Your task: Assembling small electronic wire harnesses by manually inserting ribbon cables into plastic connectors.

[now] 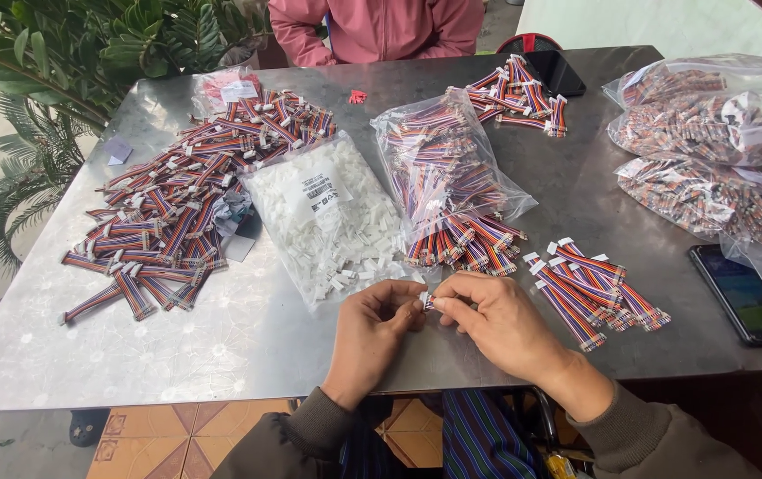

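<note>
My left hand point(379, 321) and my right hand point(496, 318) meet near the table's front edge, both pinching one small striped ribbon cable piece with a white connector point(426, 302). Just behind them lies a clear bag of white plastic connector housings point(328, 217), with some spilled at its mouth. To the right of it a clear bag of striped ribbon cables point(447, 177) lies open toward my hands. A small pile of cables with white connectors fitted point(594, 284) rests right of my right hand.
A big heap of striped cables point(181, 191) covers the left of the metal table point(248, 346). More bagged cables point(709, 133) sit far right, a phone point(743, 293) at the right edge. A person in pink point(381, 27) sits opposite; plants point(62, 71) stand left.
</note>
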